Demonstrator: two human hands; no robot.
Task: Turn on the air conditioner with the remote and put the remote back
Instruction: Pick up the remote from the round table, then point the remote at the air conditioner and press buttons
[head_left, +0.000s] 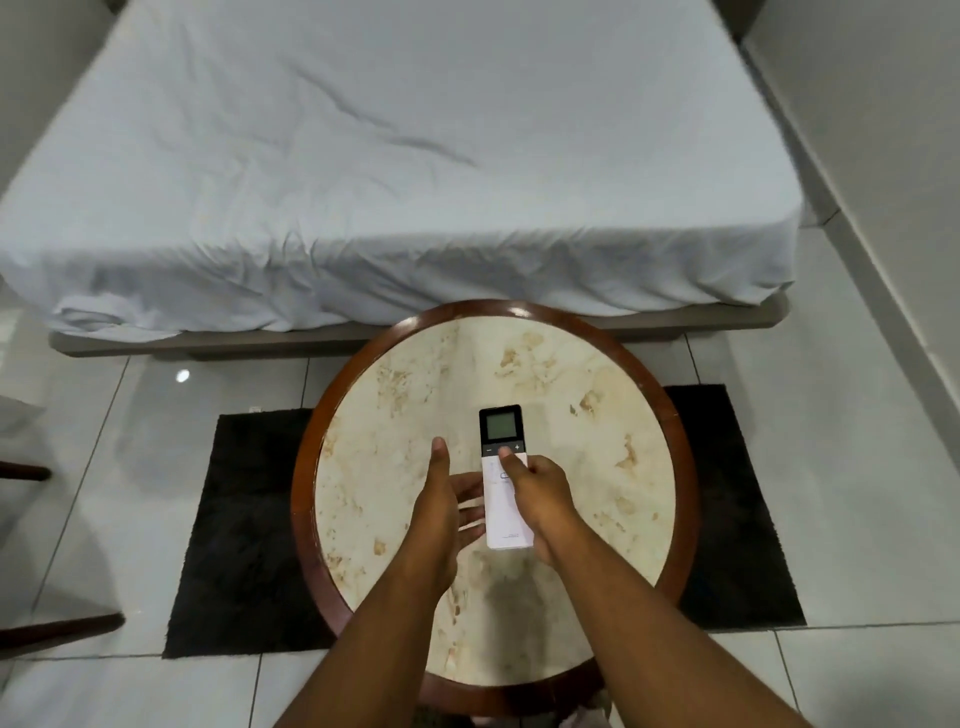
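Note:
A slim white remote (505, 499) with a black top and a small grey screen is held above the round marble-topped table (571, 395). My right hand (540, 493) grips it from the right, thumb resting on the buttons just below the screen. My left hand (441, 499) is beside the remote's left edge with fingers spread, fingertips reaching under it; whether they touch it is unclear. The air conditioner is not in view.
The table has a dark wooden rim (304, 467) and stands on a black rug (234, 530) over white floor tiles. A bed with a pale sheet (389, 156) fills the far side. Dark wooden furniture legs (31, 631) show at the left.

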